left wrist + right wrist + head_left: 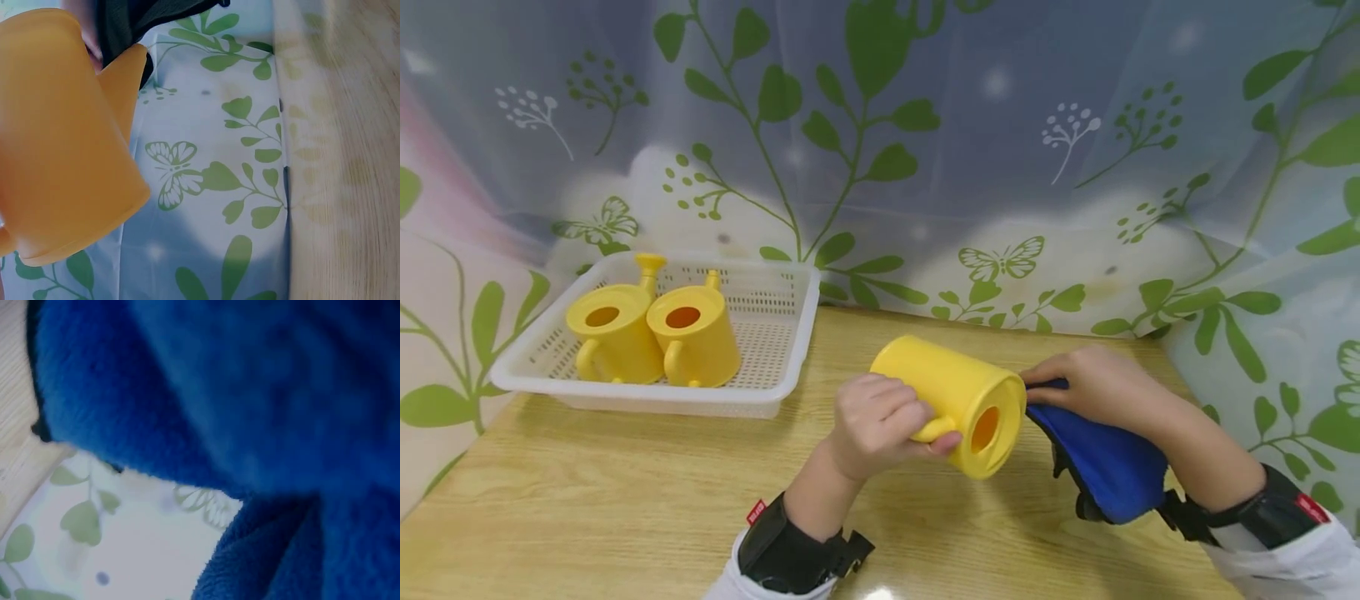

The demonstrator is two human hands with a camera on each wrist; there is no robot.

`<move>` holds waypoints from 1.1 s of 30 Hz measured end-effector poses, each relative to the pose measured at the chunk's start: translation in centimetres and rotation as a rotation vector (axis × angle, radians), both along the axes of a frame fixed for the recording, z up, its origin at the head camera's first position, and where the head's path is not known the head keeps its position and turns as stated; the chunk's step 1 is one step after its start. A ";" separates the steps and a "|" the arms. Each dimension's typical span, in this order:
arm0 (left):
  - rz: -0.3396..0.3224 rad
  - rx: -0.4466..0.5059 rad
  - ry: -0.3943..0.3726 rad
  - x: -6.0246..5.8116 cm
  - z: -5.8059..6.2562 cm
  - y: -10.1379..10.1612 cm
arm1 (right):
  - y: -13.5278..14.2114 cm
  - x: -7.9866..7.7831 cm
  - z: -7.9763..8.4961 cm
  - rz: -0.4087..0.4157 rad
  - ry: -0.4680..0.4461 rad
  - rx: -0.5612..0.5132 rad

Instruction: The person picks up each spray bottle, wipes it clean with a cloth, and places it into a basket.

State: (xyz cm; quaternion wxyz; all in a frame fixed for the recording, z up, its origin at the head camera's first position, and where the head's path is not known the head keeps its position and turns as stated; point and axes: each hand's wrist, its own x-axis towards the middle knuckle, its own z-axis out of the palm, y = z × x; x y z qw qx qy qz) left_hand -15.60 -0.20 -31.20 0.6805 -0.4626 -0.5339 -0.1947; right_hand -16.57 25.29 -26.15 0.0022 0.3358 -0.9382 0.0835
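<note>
My left hand (pixel 878 423) grips a yellow watering can (pixel 946 377) by its handle and holds it tilted above the table. The can's round top opening (pixel 986 429) faces toward me and to the right. In the left wrist view the can's body (pixel 56 137) and tapering spout (pixel 125 87) show. Just right of the can, my right hand (pixel 1101 383) pinches a blue cloth (pixel 1108 462) with dark edging, which hangs down below the fingers. Fuzzy blue cloth (pixel 250 394) fills most of the right wrist view and hides the fingers there.
A white perforated basket (pixel 662 398) stands at the back left. In its left part sit two yellow watering cans, one (pixel 617 333) beside the other (pixel 700 337). Behind the wooden table (pixel 625 483) hangs a leaf-patterned curtain (pixel 985 192).
</note>
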 end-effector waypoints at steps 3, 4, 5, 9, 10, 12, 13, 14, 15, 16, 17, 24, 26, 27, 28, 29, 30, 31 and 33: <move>-0.014 -0.014 -0.001 0.0 0.0 0.2 | -0.9 0.1 0.1 0.050 0.030 -0.022; -0.016 -0.020 0.000 0.0 0.0 0.1 | -1.2 0.1 0.0 0.068 0.036 -0.034; -0.017 -0.023 0.000 0.0 0.0 0.1 | -1.4 0.1 0.0 0.081 0.041 -0.048; -0.012 -0.012 0.006 0.0 0.0 0.0 | -2.1 0.2 0.1 0.102 0.073 -0.103; -0.010 -0.005 0.008 0.0 0.0 -0.1 | -2.2 0.2 0.2 0.101 0.083 -0.106; -0.003 0.005 0.011 -0.1 0.1 -0.2 | -2.4 0.3 0.2 0.085 0.095 -0.104; -0.001 0.006 0.011 -0.1 0.1 -0.3 | -2.5 0.4 0.2 0.071 0.101 -0.095; 0.002 0.006 0.010 -0.1 0.1 -0.4 | -2.6 0.4 0.1 0.056 0.109 -0.085; 0.003 0.007 0.006 -0.1 0.1 -0.4 | -2.7 0.5 0.1 0.042 0.116 -0.074; 0.002 0.010 0.003 -0.1 0.1 -0.5 | -2.8 0.6 0.0 0.028 0.126 -0.064; 0.003 0.014 -0.003 -0.2 0.2 -0.7 | -2.8 0.7 -0.1 0.015 0.132 -0.061; -0.004 0.071 -0.064 -0.6 0.1 -1.9 | -2.2 0.6 -0.6 -0.072 0.144 -0.040; 0.006 0.105 -0.087 -0.8 -0.1 -2.3 | -1.6 0.5 -0.9 -0.113 0.129 -0.013; 0.014 0.133 -0.102 -0.9 -0.2 -2.4 | -1.2 0.5 -1.1 -0.136 0.117 0.000; 0.024 0.172 -0.116 -1.1 -0.2 -2.6 | -0.9 0.4 -1.2 -0.150 0.111 0.009; 0.038 0.221 -0.135 -1.2 -0.2 -2.8 | -0.5 0.4 -1.4 -0.166 0.104 0.010; 0.052 0.282 -0.157 -1.3 -0.3 -3.0 | -0.2 0.4 -1.6 -0.180 0.098 0.009; 0.070 0.346 -0.187 -1.4 -0.3 -3.2 | 0.1 0.3 -1.8 -0.199 0.090 0.001; 0.101 0.479 -0.266 -1.5 -0.3 -3.7 | 0.6 0.3 -2.3 -0.245 0.077 -0.037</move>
